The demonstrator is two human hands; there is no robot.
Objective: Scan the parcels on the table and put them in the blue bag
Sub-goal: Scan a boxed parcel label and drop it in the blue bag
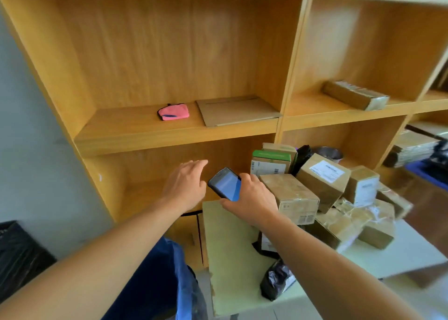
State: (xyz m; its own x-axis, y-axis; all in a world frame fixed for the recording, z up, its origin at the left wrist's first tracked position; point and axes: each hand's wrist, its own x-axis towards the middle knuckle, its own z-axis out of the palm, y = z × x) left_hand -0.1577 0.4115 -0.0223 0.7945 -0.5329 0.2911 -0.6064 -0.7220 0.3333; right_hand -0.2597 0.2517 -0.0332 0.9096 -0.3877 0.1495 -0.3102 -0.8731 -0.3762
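Observation:
My right hand (252, 202) grips a black handheld scanner (225, 184) with a blue screen, above the left end of the pale table (230, 242). To its left, my left hand (186, 184) is stretched forward with straight fingers, empty, in front of the lower shelf. A pile of brown cardboard parcels (322, 186) lies on the table right of my right hand, some with white labels. Under my right forearm sit two black plastic parcels (276, 281). The blue bag (157, 283) stands open below my left forearm, beside the table's left edge.
A wooden shelf unit (169, 130) fills the background; a pink pouch (173, 111), a flat cardboard sheet (237, 110) and a brown box (355, 95) lie on it. A black crate (17, 254) stands at the lower left. Stacked cartons (412, 147) are at the far right.

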